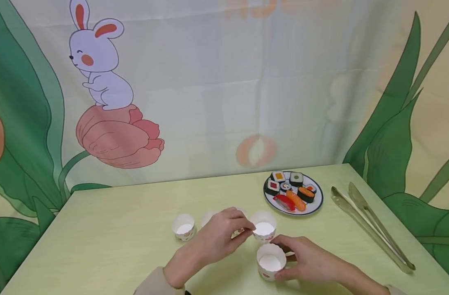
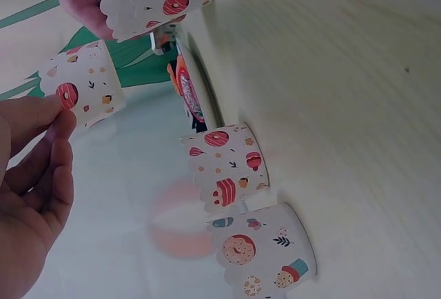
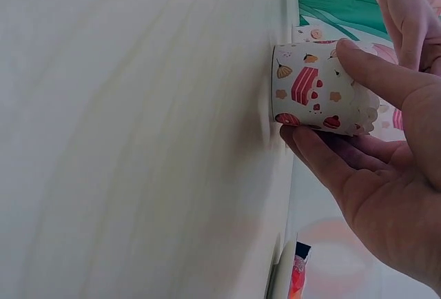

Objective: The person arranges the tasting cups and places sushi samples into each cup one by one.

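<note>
Farthest left on the table (image 1: 117, 229), as I watch from a distance, a patterned paper cup (image 1: 184, 229) stands upright and apart. Just right of it, a second cup (image 1: 207, 218) is partly hidden by my left hand (image 1: 220, 235), with a third cup (image 2: 227, 168) beside it; I should give both a clear margin. My left thumb and fingertips pinch the left side of the fourth cup (image 1: 264, 229) near its rim. It looks raised, so I want a light, steady pinch: the thin wall probably dents easily, and a one-sided hold could let the base swing. Just nearer, my right hand (image 1: 308, 260) grips the fifth cup (image 1: 271, 265), thumb on one side and curled fingers on the other. I can't tell whether its base touches the table. Good handling calls for soft pressure there, mouth facing up, fingers clear of the wavy rim. At the far right, a plate (image 1: 318, 197) bears sushi pieces (image 1: 296, 200); right of that, tongs (image 1: 384, 231) lie apart from both hands.
</note>
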Demonstrator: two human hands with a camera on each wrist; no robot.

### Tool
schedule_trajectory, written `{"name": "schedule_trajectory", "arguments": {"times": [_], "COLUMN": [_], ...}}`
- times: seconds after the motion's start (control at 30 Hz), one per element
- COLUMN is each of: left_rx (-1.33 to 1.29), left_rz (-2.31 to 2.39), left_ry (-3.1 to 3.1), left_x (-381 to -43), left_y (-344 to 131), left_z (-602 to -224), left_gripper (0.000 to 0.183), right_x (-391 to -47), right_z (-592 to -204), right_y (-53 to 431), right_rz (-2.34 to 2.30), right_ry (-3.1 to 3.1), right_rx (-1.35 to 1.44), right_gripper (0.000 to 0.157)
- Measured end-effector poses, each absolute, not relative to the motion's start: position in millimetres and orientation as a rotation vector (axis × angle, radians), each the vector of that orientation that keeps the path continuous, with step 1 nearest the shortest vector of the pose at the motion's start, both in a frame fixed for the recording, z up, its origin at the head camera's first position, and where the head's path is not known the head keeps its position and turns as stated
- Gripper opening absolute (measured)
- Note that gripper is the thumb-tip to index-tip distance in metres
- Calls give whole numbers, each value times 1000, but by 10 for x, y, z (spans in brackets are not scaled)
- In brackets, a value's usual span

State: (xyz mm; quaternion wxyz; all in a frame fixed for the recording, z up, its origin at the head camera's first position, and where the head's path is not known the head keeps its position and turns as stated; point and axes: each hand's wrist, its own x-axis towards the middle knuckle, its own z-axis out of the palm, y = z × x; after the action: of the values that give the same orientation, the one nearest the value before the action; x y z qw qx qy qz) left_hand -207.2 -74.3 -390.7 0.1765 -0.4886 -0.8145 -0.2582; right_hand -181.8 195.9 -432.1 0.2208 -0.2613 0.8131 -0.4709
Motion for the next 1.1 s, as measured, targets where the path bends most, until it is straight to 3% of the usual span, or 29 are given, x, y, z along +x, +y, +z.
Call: {"name": "schedule_trajectory", "arguments": {"times": [1.1], "left_rx": [-1387], "left_rz": [-453], "left_ry": [-2518], "left_x": [-2366], "left_y": [-542], "left_z": [-4042], "left_gripper": [4], "right_x": [-1811], "right_z": [-4306], "right_y": [1962], "right_rz": [-1276], "right_ry": [2237], "right_rx": [-668], "right_gripper": [58]}}
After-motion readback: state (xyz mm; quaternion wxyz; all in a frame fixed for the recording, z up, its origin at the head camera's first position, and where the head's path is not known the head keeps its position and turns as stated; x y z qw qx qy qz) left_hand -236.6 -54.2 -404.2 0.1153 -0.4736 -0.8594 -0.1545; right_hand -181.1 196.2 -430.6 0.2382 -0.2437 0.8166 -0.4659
